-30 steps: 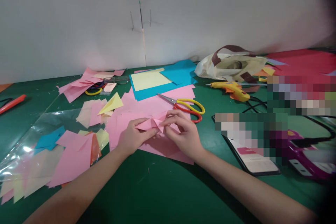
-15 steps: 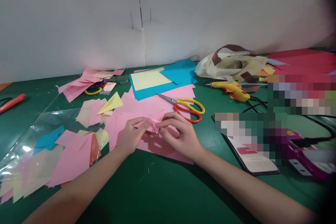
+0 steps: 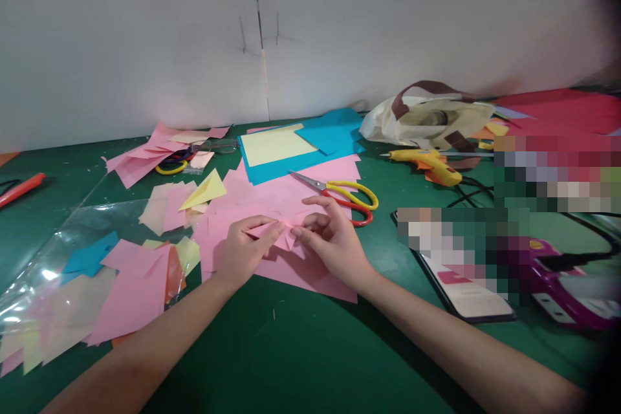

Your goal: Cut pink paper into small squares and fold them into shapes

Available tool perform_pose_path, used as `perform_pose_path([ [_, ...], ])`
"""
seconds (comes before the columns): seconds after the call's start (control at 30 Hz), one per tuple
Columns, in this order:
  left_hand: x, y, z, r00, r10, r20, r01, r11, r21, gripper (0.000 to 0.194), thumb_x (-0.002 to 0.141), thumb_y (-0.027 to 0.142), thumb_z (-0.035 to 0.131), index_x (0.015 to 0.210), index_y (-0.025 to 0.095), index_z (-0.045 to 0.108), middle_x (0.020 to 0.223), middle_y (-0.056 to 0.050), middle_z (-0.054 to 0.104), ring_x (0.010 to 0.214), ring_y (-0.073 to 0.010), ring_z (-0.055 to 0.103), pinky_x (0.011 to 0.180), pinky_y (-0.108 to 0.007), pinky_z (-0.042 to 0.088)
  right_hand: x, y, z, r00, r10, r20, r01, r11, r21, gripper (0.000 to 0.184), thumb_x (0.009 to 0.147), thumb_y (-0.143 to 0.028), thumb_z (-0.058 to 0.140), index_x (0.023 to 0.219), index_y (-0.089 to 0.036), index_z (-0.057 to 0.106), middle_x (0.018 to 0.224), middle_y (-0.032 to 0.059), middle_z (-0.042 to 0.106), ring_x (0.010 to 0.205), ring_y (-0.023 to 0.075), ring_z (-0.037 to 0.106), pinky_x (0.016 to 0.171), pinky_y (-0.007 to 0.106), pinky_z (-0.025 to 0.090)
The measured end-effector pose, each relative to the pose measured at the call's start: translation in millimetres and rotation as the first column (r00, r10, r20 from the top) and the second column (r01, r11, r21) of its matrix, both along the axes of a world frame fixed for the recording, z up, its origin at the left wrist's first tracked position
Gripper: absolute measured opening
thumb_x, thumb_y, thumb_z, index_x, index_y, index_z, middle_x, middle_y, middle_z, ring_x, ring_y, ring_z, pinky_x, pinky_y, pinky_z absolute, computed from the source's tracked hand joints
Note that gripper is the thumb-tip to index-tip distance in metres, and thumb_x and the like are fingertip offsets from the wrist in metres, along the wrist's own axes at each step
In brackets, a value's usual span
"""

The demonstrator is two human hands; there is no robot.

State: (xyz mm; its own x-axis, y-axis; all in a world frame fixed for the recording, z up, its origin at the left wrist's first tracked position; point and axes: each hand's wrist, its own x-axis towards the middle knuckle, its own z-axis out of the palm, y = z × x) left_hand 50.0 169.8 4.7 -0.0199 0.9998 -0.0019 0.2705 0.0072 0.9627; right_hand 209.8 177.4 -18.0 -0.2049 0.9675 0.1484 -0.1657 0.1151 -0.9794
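Observation:
A small folded piece of pink paper (image 3: 286,239) is pinched between my two hands, above larger pink sheets (image 3: 310,275) on the green table. My left hand (image 3: 248,247) grips its left side between thumb and fingers. On its right side, my right hand (image 3: 337,242) pinches it with the thumb against curled fingers, while one finger is raised. Just beyond my right hand lie scissors (image 3: 339,191) with one yellow and one red handle, blades parted slightly. Part of the folded paper is hidden by my fingers.
Blue and pale yellow sheets (image 3: 272,145) lie at the back. Paper scraps and a clear plastic bag (image 3: 121,210) spread on the left. To the right are a phone (image 3: 480,297), a yellow glue gun (image 3: 427,165) with its cord, and a cream bag (image 3: 388,123).
My right hand has turned, lifting a finger and bringing its thumb onto the folded paper. The paper's folds have opened toward me. My left hand has barely moved.

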Motion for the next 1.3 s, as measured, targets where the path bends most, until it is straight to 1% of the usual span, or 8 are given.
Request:
perform_pose_path([
  [0.47,-3.1,1.1,-7.0,1.000,-0.021,0.020,0.021,1.000,-0.006,0.020,0.075,0.037,0.064,0.073,0.017,0.068,0.044,0.004,0.053,0.036,-0.0073,0.047,0.033,-0.016,0.035,0.4,3.4,-1.7,1.000,0.012,0.010,-0.012,1.000,0.001,0.040,0.070,-0.030,0.072,0.104,-0.022,0.052,0.064,-0.0053,0.056,0.059,0.0112,0.061,0.054,0.023,0.049],
  [0.57,-3.3,0.1,-6.4,0.999,-0.031,0.009,0.030,0.998,0.062,0.018,0.075,0.034,0.063,0.071,0.018,0.069,0.048,0.002,0.057,0.040,-0.0084,0.050,0.036,-0.017,0.039,1.0,2.5,1.3,0.996,0.038,0.082,-0.041,0.999,0.035,0.022,0.075,-0.035,0.067,0.089,-0.020,0.060,0.063,-0.0031,0.058,0.057,0.0108,0.059,0.053,0.023,0.048],
  [0.63,-3.1,-0.7,-5.6,0.999,-0.037,-0.003,0.038,0.995,0.096,0.016,0.074,0.032,0.064,0.070,0.018,0.069,0.051,0.001,0.060,0.042,-0.0094,0.052,0.038,-0.019,0.041,1.5,1.2,3.2,0.982,0.043,0.184,-0.056,0.996,0.068,0.022,0.079,-0.039,0.062,0.071,-0.019,0.061,0.058,-0.0020,0.059,0.052,0.0099,0.055,0.048,0.022,0.045],
  [0.73,-2.8,-1.5,-4.7,0.999,-0.036,-0.006,0.037,0.994,0.107,0.014,0.073,0.031,0.065,0.070,0.018,0.070,0.058,0.000,0.065,0.046,-0.0110,0.055,0.042,-0.020,0.045,2.0,-0.5,4.3,0.955,-0.003,0.296,-0.031,0.993,0.112,0.031,0.081,-0.040,0.059,0.059,-0.017,0.058,0.051,-0.0021,0.057,0.046,0.0086,0.049,0.042,0.020,0.039],
  [0.83,-2.8,-0.5,-5.0,0.998,-0.060,-0.002,0.060,0.987,0.149,0.011,0.073,0.028,0.065,0.071,0.018,0.070,0.068,-0.002,0.069,0.062,-0.0147,0.062,0.056,-0.024,0.051,1.8,-1.4,3.3,0.946,-0.065,0.318,0.016,0.988,0.155,0.028,0.081,-0.036,0.059,0.059,-0.018,0.059,0.051,-0.0016,0.059,0.046,0.0094,0.050,0.043,0.021,0.039],
  [0.93,-3.1,1.5,-6.0,0.996,-0.093,-0.005,0.092,0.976,0.200,0.008,0.073,0.024,0.064,0.070,0.019,0.070,0.070,-0.002,0.068,0.070,-0.0156,0.061,0.067,-0.027,0.051,1.1,-2.0,1.4,0.935,-0.108,0.338,0.043,0.980,0.194,0.026,0.082,-0.031,0.058,0.059,-0.019,0.057,0.053,-0.0007,0.061,0.049,0.0109,0.052,0.046,0.022,0.040],
  [1.13,-4.0,3.2,-7.1,0.994,-0.104,0.013,0.100,0.977,0.191,0.009,0.070,0.023,0.065,0.062,0.018,0.066,0.062,-0.001,0.061,0.063,-0.0138,0.056,0.062,-0.027,0.048,0.3,-3.5,-1.8,0.883,-0.190,0.428,0.054,0.949,0.310,0.031,0.083,-0.029,0.056,0.055,-0.020,0.048,0.051,-0.0024,0.052,0.047,0.0101,0.045,0.045,0.022,0.035],
  [1.3,-3.6,4.1,-8.3,0.998,-0.058,0.018,0.055,0.988,0.141,0.010,0.072,0.027,0.065,0.070,0.018,0.068,0.071,-0.003,0.067,0.071,-0.0157,0.062,0.070,-0.028,0.051,-0.1,-4.8,2.3,0.887,-0.167,0.431,0.053,0.963,0.263,0.030,0.083,-0.033,0.056,0.057,-0.019,0.049,0.052,-0.0026,0.051,0.049,0.0104,0.045,0.047,0.023,0.035],
])
